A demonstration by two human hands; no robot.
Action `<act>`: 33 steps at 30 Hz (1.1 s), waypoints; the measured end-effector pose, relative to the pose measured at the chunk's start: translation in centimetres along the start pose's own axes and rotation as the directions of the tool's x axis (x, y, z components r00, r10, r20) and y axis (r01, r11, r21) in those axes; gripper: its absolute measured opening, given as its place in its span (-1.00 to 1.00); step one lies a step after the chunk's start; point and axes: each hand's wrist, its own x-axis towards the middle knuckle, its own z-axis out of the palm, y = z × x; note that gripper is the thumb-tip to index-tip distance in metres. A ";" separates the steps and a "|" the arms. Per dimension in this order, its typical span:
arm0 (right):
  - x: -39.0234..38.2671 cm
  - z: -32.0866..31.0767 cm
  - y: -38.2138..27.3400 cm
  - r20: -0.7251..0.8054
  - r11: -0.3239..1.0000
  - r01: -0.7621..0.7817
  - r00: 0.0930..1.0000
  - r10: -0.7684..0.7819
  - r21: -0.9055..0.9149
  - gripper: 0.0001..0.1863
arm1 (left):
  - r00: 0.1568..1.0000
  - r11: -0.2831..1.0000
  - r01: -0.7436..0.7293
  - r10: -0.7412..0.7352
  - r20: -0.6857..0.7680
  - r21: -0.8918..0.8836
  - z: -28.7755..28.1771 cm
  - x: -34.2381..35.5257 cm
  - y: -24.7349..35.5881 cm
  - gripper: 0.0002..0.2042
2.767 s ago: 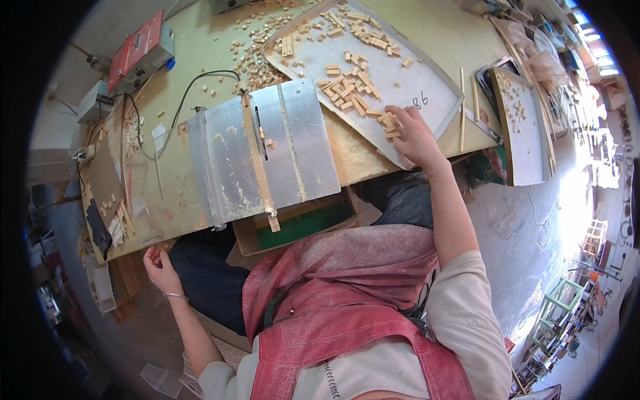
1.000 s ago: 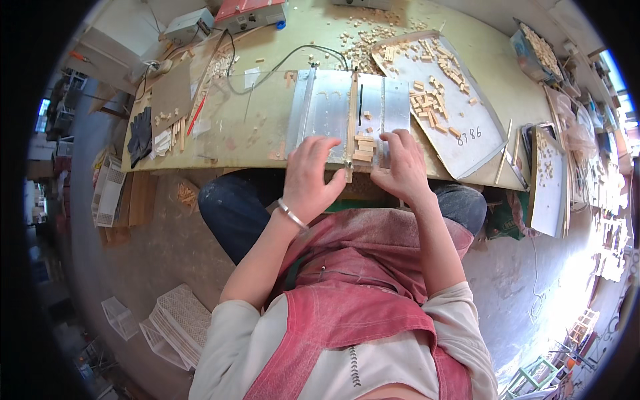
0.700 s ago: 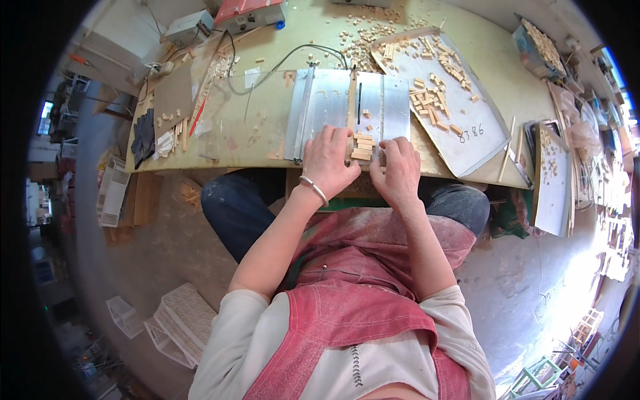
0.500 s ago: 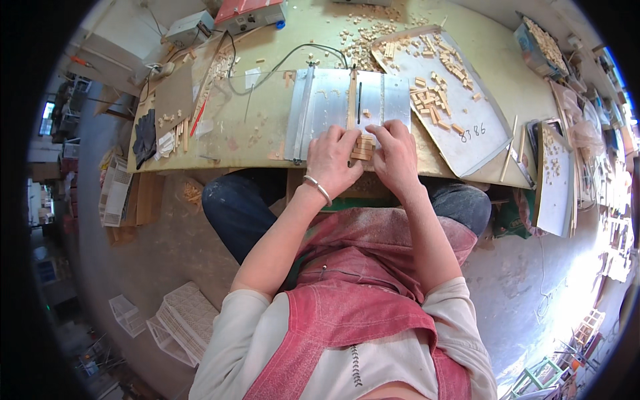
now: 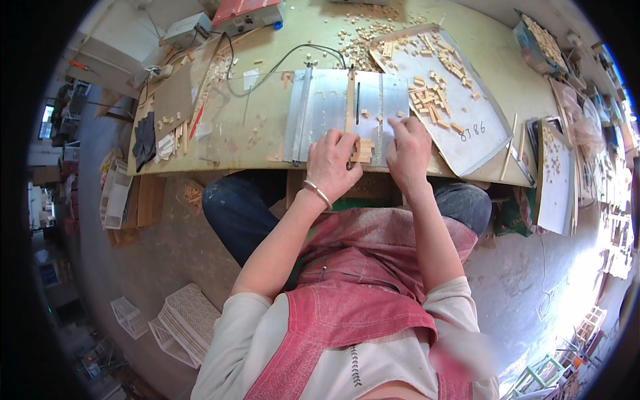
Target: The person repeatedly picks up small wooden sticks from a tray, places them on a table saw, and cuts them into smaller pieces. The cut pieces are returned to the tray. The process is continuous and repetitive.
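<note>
A silvery metal plate point(image 5: 323, 93) lies on the bench, with a dark slot point(image 5: 359, 103) and a wooden strip point(image 5: 350, 100) running along it. At its near edge, my left hand point(image 5: 333, 160) is closed at the side of a small bundle of light wooden blocks point(image 5: 363, 151), its fingertips against them. My right hand point(image 5: 409, 152) is off the bundle, over the plate's right side, fingers loosely bent and partly apart. Just beyond its fingertips lies a small wooden piece point(image 5: 401, 114). Another small wooden piece point(image 5: 365, 114) sits beside the slot.
On the right, a pale board point(image 5: 467, 150) carries many loose blocks. Wood bits point(image 5: 360, 40) are scattered behind the plate. A black cable point(image 5: 273, 60) curves to the left. Dark gloves point(image 5: 145, 140) and a red pen-like stick point(image 5: 197, 122) lie on the left.
My right hand has left the bundle of blocks and moved to the right. A small wooden piece now shows by its fingertips. My left hand stays at the bundle.
</note>
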 end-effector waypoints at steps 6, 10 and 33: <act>-3.2 0.6 -1.9 0.071 0.998 -0.039 0.997 0.035 0.052 -0.76 | 1.000 0.999 0.000 0.000 0.000 -0.032 0.5 0.7 -0.6 -0.57; -3.2 0.5 -2.5 0.058 0.996 0.009 0.998 -0.014 0.087 -0.77 | 1.000 0.998 0.013 -0.012 0.009 -0.058 0.4 1.0 -0.6 -0.54; -4.4 0.0 -2.6 0.060 0.985 0.029 0.997 -0.040 0.172 -0.80 | 0.995 0.999 0.033 -0.030 0.095 -0.030 0.1 1.1 -1.0 -0.48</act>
